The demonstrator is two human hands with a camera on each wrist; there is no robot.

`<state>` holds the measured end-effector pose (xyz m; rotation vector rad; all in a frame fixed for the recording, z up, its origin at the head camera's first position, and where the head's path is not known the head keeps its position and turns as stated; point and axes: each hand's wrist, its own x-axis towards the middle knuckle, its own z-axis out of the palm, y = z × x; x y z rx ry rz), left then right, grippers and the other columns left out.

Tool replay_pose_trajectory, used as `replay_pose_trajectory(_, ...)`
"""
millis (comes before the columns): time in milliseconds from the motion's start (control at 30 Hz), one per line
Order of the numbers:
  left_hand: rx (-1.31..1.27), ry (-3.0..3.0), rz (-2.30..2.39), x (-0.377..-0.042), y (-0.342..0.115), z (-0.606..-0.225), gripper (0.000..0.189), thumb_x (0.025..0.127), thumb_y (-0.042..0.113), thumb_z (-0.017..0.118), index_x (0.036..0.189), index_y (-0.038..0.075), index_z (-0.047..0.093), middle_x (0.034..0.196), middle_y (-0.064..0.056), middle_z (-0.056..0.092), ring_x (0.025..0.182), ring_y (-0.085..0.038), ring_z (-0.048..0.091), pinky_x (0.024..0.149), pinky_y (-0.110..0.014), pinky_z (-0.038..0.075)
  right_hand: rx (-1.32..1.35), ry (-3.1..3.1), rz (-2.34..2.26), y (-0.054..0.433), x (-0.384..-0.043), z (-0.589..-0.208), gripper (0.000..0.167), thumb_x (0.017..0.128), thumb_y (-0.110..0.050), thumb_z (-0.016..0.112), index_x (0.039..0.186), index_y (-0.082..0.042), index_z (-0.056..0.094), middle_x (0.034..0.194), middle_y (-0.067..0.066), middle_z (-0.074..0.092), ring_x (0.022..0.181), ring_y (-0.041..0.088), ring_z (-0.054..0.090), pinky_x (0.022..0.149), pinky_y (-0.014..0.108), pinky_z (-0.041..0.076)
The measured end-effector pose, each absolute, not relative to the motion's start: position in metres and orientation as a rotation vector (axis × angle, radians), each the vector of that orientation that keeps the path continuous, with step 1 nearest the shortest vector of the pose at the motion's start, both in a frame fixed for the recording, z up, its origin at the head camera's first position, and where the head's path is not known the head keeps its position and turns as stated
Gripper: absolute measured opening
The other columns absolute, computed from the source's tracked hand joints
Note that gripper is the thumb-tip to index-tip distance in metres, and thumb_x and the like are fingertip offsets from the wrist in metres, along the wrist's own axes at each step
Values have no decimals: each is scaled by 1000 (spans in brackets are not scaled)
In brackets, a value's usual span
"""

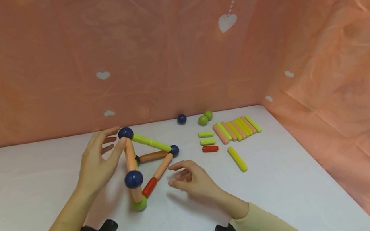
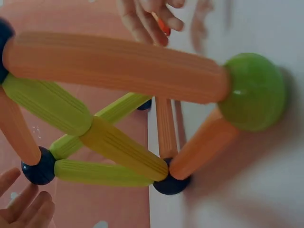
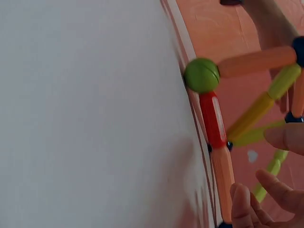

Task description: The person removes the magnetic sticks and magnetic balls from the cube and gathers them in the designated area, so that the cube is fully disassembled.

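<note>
Left hand (image 1: 96, 166) and right hand (image 1: 195, 179), fingers (image 1: 183, 164) spread, flanking a rod-and-ball frame (image 1: 129, 155), probably light, stiff, best held by rods (image 1: 153, 156).

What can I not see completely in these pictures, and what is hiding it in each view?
Head view: the lower rear blue ball, mostly hidden behind the upper peach rod.
Left wrist view: the leftmost blue ball, cut off by the left edge.
Left wrist view: a red piece, mostly hidden by fingers of the right hand; which piece it is, I cannot tell.
Right wrist view: the lowest blue ball, cut off by the bottom edge.
</note>
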<state>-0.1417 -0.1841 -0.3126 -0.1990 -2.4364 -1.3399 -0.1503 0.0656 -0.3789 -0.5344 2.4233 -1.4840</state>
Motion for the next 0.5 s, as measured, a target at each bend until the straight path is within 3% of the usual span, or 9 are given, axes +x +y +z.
replay_pose_trajectory(333, -287, -2551, -1491, -160, -184, -310, 46, 103, 26, 44, 142, 3, 41, 141, -24, 41, 131, -40, 39, 106, -56, 35, -782, 2279, -1435, 28, -139, -384, 38, 83, -16, 74, 119, -7, 65, 106, 12, 62, 82, 5, 53, 73, 16, 45)
replay_pose_trajectory(500, -293, -2564, -1519, -163, -186, -313, 44, 103, 24, 42, 144, 8, 40, 145, -21, 41, 134, -38, 38, 107, -56, 34, -866, 2308, -1328, 13, -136, -384, 40, 81, -18, 77, 118, -8, 66, 99, 8, 63, 76, 2, 48, 67, 13, 42)
